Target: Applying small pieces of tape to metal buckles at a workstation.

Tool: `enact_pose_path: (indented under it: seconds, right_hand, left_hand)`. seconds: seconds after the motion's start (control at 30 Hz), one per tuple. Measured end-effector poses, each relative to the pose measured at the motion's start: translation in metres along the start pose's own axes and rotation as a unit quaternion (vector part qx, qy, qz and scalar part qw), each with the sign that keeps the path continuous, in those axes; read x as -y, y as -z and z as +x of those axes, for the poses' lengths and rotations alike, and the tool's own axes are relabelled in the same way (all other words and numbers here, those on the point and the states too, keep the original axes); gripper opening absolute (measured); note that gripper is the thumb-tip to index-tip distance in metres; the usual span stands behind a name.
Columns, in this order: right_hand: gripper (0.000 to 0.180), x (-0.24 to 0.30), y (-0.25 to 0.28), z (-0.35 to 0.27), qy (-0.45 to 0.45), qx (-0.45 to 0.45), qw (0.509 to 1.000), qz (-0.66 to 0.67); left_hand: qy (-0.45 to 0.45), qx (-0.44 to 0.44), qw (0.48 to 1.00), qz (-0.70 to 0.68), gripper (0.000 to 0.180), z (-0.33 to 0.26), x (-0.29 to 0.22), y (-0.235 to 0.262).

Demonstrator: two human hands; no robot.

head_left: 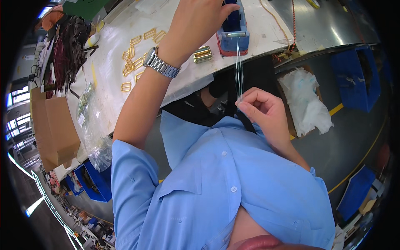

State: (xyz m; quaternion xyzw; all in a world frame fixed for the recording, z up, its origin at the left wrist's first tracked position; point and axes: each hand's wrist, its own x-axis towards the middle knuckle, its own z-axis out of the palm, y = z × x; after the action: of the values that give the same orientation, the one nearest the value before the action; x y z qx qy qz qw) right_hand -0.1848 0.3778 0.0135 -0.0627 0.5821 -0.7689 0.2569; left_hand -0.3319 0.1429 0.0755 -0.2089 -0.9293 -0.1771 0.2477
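Below the table edge, my right hand (264,109) is closed in a pinch on the lower end of a clear tape strip (238,68). The strip runs up, taut and shiny, to the metal edge of a blue tape dispenser (237,43) at the table's front. My left hand (200,14) reaches over the table beside the dispenser. Its thumb sticks out toward the dispenser, while the upper picture edge cuts off the other fingers. A gold-coloured metal buckle (203,54) lies near the dispenser. Several flat gold buckles (135,40) are scattered left of my wrist.
The white-covered table (106,73) carries a clear plastic bag (98,141) at its left and dark strips (68,54) farther back. A brown cardboard box (58,129) stands at the left. White plastic sheeting (306,100) fills a box at the right, near a blue bin (354,81).
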Motion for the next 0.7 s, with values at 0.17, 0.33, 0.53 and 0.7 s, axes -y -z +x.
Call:
enact_pose_path:
  seconds: [0.17, 0.33, 0.53, 0.7]
  right_hand:
    - [0.009, -0.042, 0.02, 0.019, -0.036, -0.017, 0.997, -0.069]
    - [0.007, -0.042, 0.012, 0.013, 0.04, 0.015, 0.996, -0.078]
    - [0.006, -0.033, 0.013, 0.015, 0.032, 0.018, 0.999, -0.023]
    - [0.009, -0.025, 0.006, 0.018, 0.01, 0.041, 0.999, -0.024]
  left_hand:
    - [-0.013, -0.044, 0.999, 0.004, 0.048, 0.004, -0.005, 0.003]
    - [0.117, 0.0, 0.993, -0.022, 0.041, -0.037, 0.015, 0.06]
    - [0.147, 0.068, 0.985, 0.058, 0.01, -0.131, 0.05, 0.113]
    - [0.059, 0.113, 0.99, 0.066, 0.009, -0.161, 0.045, 0.087]
